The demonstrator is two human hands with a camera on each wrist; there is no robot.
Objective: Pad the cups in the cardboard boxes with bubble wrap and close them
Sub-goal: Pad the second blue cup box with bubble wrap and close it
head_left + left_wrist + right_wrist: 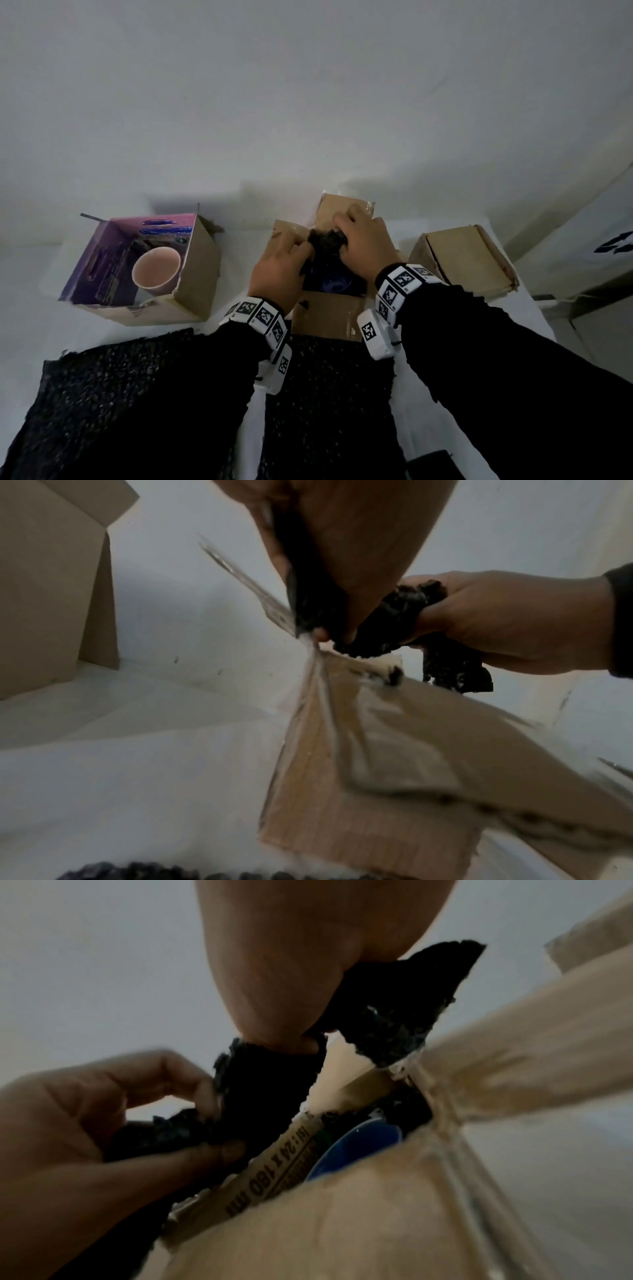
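Observation:
An open cardboard box (pixel 329 317) sits in the middle of the table with its flaps spread. Inside it stands a blue cup (pixel 337 285), also seen as a blue cup rim (pixel 359 1146) in the right wrist view. A crumpled piece of black bubble wrap (pixel 324 240) hangs over the box opening. My left hand (pixel 301 251) pinches its left side and my right hand (pixel 344 228) grips its right side. In the left wrist view the right hand's fingers (pixel 441 615) curl round the wrap (pixel 394 610).
An open box (pixel 197 274) at the left holds a pink cup (pixel 156 270). A closed cardboard box (pixel 462 260) stands at the right. Two flat sheets of black bubble wrap (pixel 137 394) (pixel 325 394) lie near the table's front edge. A white wall is close behind.

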